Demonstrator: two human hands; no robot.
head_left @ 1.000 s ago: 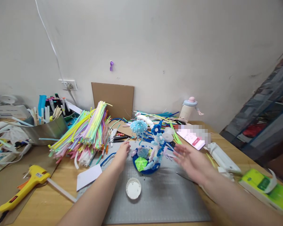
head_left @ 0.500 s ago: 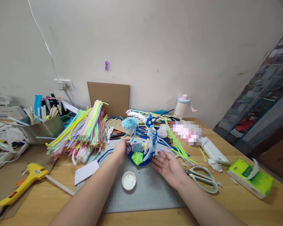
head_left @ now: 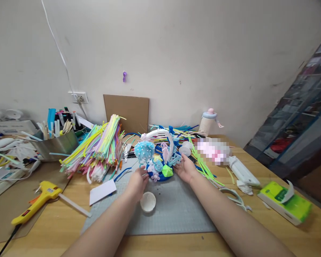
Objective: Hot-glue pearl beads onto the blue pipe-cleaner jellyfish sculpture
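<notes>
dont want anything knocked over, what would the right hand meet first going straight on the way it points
The right hand would likely meet the right side of the fuzzy blue craft first. It looks very close, perhaps touching, though one view leaves depth unclear.

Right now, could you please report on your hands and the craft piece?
Left hand, right hand: flanking craft piece, contact unclear. Piece upright over grey mat. White dish close in front.

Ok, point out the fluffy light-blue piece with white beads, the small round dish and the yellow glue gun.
Light-blue piece (head_left: 144, 150): head view, middle of its beaded top.
Round dish (head_left: 148, 211): head view, near side of its rim.
Glue gun (head_left: 43, 195): head view, its yellow body.
</notes>
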